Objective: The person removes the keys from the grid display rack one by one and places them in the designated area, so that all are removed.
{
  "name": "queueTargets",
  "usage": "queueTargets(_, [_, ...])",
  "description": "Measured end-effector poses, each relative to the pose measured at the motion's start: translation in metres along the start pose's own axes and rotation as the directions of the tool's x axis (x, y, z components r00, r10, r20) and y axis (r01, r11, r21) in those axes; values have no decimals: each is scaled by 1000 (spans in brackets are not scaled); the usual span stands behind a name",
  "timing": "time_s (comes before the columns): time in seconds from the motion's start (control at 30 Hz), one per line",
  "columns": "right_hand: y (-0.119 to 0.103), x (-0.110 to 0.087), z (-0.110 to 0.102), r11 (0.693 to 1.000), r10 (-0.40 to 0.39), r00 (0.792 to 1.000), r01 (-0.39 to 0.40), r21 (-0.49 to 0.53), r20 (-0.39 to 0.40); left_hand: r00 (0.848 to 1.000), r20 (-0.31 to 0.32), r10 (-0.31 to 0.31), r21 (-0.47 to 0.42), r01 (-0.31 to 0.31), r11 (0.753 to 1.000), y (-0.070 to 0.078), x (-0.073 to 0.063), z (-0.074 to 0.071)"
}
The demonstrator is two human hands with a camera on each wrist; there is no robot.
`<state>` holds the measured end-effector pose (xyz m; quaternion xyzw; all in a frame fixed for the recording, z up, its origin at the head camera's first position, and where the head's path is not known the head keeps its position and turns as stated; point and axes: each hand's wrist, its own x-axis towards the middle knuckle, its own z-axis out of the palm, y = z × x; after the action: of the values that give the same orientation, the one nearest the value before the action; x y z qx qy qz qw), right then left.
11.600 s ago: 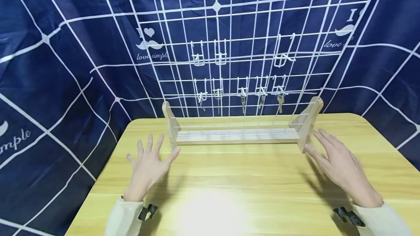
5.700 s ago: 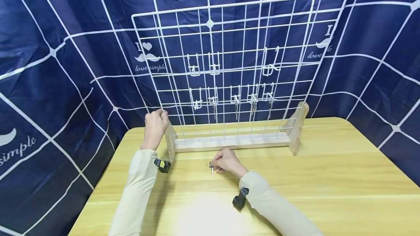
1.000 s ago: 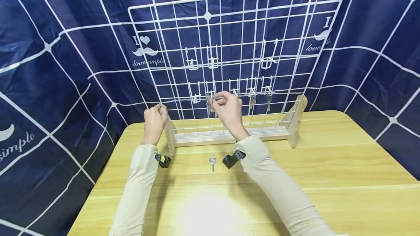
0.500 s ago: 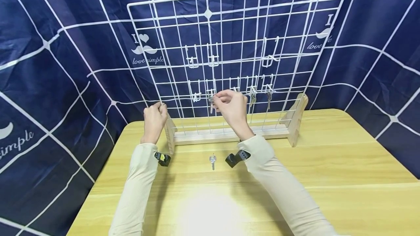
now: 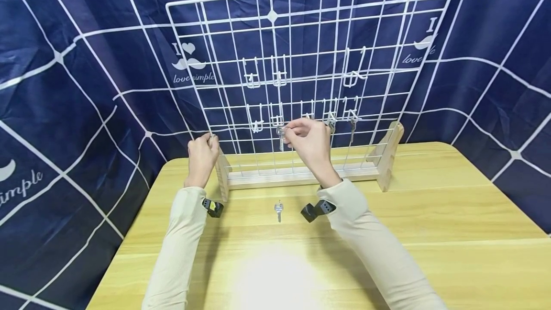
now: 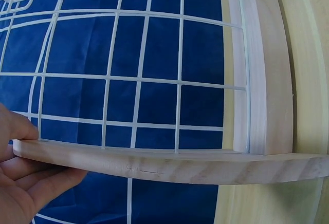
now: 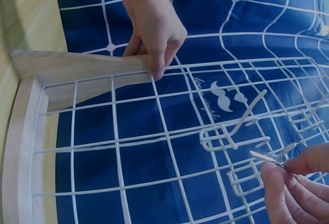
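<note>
My left hand (image 5: pixel 202 159) grips the upper end of the wooden side support (image 6: pixel 154 166) of the white wire grid rack, thumb on one face and fingers behind. With thumb and fingertips, my right hand (image 5: pixel 313 149) pinches a silver key (image 5: pixel 281 141) on a ring, just in front of the second lower hook (image 5: pixel 277 119) from the left. Whether the ring still touches that hook I cannot tell. Bare is the leftmost lower hook (image 5: pixel 257 126). A second silver key (image 5: pixel 279 212) lies flat on the table before the rack.
Farther right on the lower row, keys (image 5: pixel 353 130) hang from hooks, partly behind my right hand. Three upper hooks (image 5: pixel 253 79) carry nothing. The wooden base bar (image 5: pixel 275 179) stands on the yellow wooden table (image 5: pixel 452 195). A dark blue curtain (image 5: pixel 86 123) surrounds it.
Earlier both hands were spread open and the leftmost lower hook held a key; my right hand laid that key on the table. Lately it shifted slightly right with another key, while my left hand stayed.
</note>
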<state>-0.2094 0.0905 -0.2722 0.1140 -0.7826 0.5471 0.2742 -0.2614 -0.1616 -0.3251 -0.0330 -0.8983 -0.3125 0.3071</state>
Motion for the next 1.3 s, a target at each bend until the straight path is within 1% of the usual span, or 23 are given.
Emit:
queueTargets(0.23, [7,-10,-3,999,23,998,-21,-33,56,1000,-17,12,3,-12,1000,-2,0,1])
queueTargets(0.43, [22,-18,-4,998,36,996,-32,-56,76,1000,-2,-8,1,8,1000,-2,-1,0])
queueTargets(0.53, [30,-22,-3,996,61,994,-55,-68,87,1000,2,-9,-1,9,1000,-1,-1,0])
queueTargets(0.63, [40,-28,-2,994,103,989,-98,-51,103,1000,-2,2,0,-2,1000,-1,-1,0])
queueTargets(0.77, [55,-37,1,980,197,972,-196,-21,131,1000,-12,8,6,-8,1000,-1,0,0])
queueTargets(0.83, [62,-41,2,968,251,957,-251,-22,143,1000,-7,5,6,-5,1000,-1,0,0])
queueTargets(0.93, [71,-46,4,952,308,938,-304,-46,160,1000,2,0,7,0,1000,-2,-1,1])
queueTargets(1.03, [77,-50,6,938,346,922,-343,-49,172,1000,7,0,11,0,1000,-3,-1,2])
queueTargets(1.2, [88,-57,7,916,401,900,-396,-67,171,1000,-12,15,4,-15,1000,-2,-1,2])
queueTargets(1.3, [95,-60,8,910,414,893,-405,-86,177,1000,-16,15,3,-14,1000,-2,-1,2])
